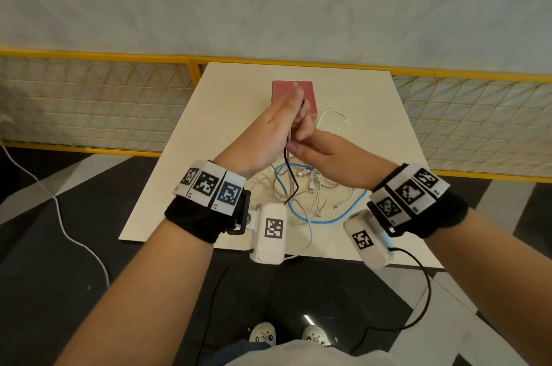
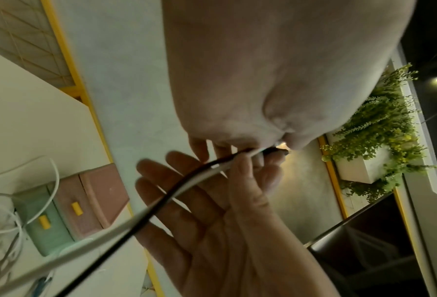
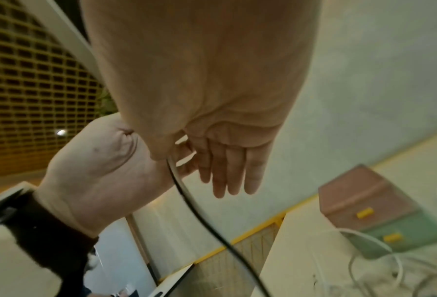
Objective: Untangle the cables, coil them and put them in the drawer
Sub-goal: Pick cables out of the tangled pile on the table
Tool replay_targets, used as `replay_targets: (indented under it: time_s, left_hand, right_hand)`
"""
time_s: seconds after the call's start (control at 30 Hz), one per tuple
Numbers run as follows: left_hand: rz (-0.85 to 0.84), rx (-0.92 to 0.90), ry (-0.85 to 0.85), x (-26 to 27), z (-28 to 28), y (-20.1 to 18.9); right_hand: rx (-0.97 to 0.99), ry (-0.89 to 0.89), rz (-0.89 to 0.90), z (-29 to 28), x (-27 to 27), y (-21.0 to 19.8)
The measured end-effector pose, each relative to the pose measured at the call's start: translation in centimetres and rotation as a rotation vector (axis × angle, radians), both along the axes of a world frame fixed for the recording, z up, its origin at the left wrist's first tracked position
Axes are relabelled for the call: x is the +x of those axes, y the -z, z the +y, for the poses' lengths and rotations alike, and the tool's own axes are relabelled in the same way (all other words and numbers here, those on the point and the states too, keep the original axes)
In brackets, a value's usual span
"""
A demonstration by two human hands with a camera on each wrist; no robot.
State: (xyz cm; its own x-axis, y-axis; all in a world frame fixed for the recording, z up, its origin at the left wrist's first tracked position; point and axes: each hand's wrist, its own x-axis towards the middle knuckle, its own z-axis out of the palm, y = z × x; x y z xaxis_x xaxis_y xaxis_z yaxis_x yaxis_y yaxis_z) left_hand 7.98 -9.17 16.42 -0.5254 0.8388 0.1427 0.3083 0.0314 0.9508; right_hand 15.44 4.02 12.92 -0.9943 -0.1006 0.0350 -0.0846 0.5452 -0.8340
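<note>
- Nearest us, at 6 o'clock on the pale square table (image 1: 227, 91), lies the tangle of thin white cables (image 1: 310, 195), with a light blue cable (image 1: 298, 210) looped through it. None is coiled yet.
- Above the tangle we hold a thin black cable (image 1: 291, 183) with a white one alongside it. Our left hand (image 1: 277, 127) has its fingers (image 2: 199, 148) closed on the plug end. Our right hand (image 1: 325, 150) pinches the pair with thumb and forefinger, its other fingers (image 3: 237, 170) straight.
- The black cable hangs limp into the heap. We judge it light, soft and prone to snag, so we should hold near the plug and draw slowly.
- Farthest, at 12 o'clock, stands the small pink and mint drawer box (image 3: 364, 203), its yellow-handled drawers shut.
</note>
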Motion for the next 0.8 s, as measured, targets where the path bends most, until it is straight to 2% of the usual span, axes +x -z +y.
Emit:
replay_targets:
  time_s: [0.1,0.17,0.3,0.47,0.6,0.67,0.73,0.8]
  left_hand:
    - [0.102,-0.005,-0.076,0.2,-0.4,-0.2]
    - [0.091,0.045,-0.113,0.0,-0.6,-0.4]
    - [0.002,0.192,-0.179,-0.8,-1.8,-1.1]
    - [-0.030,0.187,-0.185,-0.6,-2.7,-1.0]
    - [-0.082,0.202,-0.164,-0.3,-3.2,-1.3]
    - [-0.099,0.193,-0.157,-0.3,-3.4,-1.4]
    - [-0.125,0.175,-0.143,-0.2,-3.6,-1.3]
    - [-0.149,0.165,-0.107,0.1,-3.6,-1.2]
  right_hand:
    - [-0.126,-0.069,0.009,-1.4,-0.2,0.4]
    - [-0.194,-0.077,0.011,-2.2,-0.2,1.3]
    - [-0.061,-0.085,-0.084,-3.2,0.4,4.3]
    - [0.141,-0.092,-0.226,-2.4,0.7,8.1]
    - [0.399,-0.227,-0.415,-1.7,1.3,10.1]
    - [0.348,-0.233,-0.546,-1.7,1.7,10.3]
    - [0.319,-0.213,-0.532,-2.1,1.8,10.2]
    - [0.344,-0.180,-0.397,-2.4,1.3,10.3]
